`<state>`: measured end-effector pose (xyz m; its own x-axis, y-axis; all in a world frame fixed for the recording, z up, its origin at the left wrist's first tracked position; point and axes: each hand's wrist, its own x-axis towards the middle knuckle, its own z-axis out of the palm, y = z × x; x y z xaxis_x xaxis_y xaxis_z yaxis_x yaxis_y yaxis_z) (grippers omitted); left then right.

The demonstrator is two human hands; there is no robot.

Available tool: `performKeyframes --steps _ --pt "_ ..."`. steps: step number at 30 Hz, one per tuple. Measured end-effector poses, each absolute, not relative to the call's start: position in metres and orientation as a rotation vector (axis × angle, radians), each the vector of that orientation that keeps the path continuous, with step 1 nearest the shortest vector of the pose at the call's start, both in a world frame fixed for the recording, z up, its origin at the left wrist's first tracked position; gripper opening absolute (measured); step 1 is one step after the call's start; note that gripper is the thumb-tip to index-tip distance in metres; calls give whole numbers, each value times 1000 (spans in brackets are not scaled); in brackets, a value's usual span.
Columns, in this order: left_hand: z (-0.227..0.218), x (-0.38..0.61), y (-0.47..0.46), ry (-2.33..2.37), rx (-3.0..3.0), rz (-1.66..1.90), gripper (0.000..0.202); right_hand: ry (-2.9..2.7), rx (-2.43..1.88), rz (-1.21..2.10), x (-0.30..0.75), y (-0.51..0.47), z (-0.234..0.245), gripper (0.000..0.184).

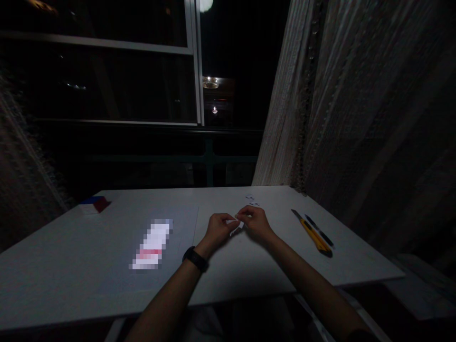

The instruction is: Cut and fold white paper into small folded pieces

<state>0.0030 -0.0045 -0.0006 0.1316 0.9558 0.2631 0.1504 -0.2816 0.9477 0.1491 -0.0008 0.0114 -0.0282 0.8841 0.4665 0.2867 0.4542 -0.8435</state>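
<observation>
Over the middle of the white table (228,275), my left hand (218,230) pinches a small piece of white paper (240,225) between thumb and forefinger. My right hand (257,224) grips the same paper from the other side, its fingertips close to the left ones. The fingers hide part of the paper, so I cannot tell whether it is folded or torn. A dark band (195,259) circles my left wrist. Just beyond my right hand lie small paper scraps (254,204) with dark marks on them.
A yellow utility knife (315,237) with its blade out lies at the right beside a dark pen (320,232). On the left, a bright pixelated oblong (151,242) lies over a large pale sheet (187,225). A coloured cube (93,204) sits at the far left; curtains (281,118) hang behind.
</observation>
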Motion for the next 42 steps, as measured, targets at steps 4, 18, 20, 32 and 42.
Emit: performKeyframes --steps 4,18,20,32,42 --pt "0 5 -5 990 1428 1231 28 -1553 -1013 709 153 0 14 14" --pt "-5 3 -3 1093 1542 1220 30 -1618 -1121 686 151 1 6 18" --pt "-2 3 -6 1068 1554 1197 34 -1615 -1170 608 151 0 7 17" --pt "3 3 -7 809 1277 1113 35 -1541 -1069 698 155 4 6 19" --pt "-4 3 -3 799 1283 1100 34 -1461 -938 881 156 6 6 22"
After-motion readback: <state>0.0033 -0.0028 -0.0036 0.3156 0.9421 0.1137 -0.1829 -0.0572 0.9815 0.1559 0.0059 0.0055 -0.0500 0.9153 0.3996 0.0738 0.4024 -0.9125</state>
